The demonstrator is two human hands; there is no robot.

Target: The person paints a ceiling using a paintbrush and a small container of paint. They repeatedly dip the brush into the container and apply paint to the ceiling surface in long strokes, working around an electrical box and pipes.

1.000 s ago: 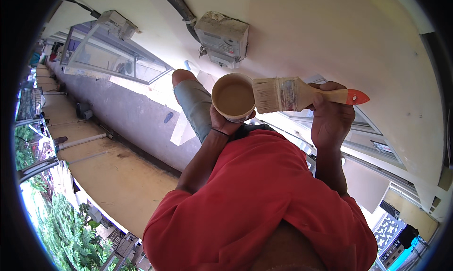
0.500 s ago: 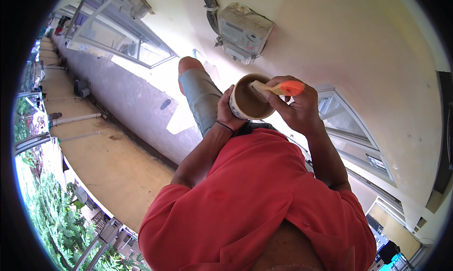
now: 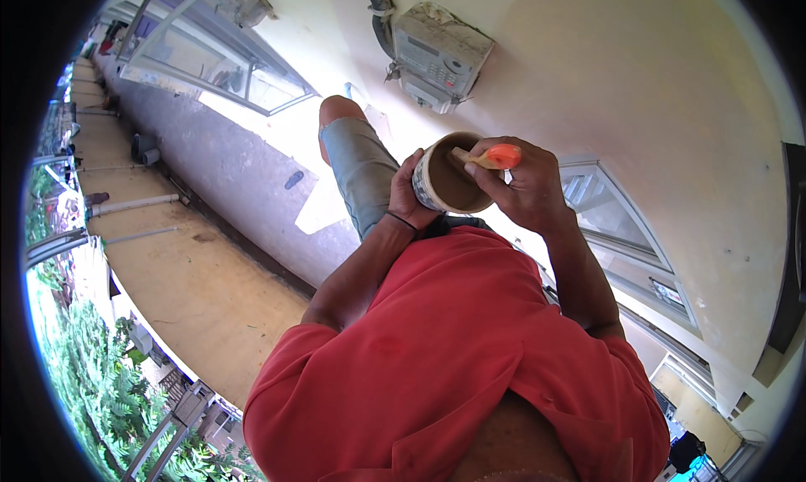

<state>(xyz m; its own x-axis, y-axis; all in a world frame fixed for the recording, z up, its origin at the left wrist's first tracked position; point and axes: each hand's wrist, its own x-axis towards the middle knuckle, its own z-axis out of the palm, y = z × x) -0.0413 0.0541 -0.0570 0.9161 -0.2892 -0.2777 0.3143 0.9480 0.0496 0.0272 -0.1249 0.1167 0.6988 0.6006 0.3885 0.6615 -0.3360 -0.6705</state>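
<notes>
My left hand (image 3: 405, 195) grips a small round tub (image 3: 425, 181) of brownish liquid by its side, with the fingers wrapped round it at waist height. My right hand (image 3: 531, 190) is closed on a wide paintbrush (image 3: 499, 156) with a pale wooden handle and an orange-red tip. The brush's head is down inside the tub, so its bristles are hidden, and my right fingers are over the rim.
A pale wall (image 3: 663, 96) carries a dirty boxy device (image 3: 441, 54), a conduit (image 3: 378, 12) and windows, one open (image 3: 210, 54) at upper left, another (image 3: 617, 222) right. A grey walkway (image 3: 210, 163) borders a tan strip (image 3: 193, 272) with pipes (image 3: 134, 206). Greenery (image 3: 92, 364) shows lower left.
The brush, held sideways beside the tub a second ago, was moved left and dipped into it by my right hand. The tub shifted slightly right; the view shifted a little too.
</notes>
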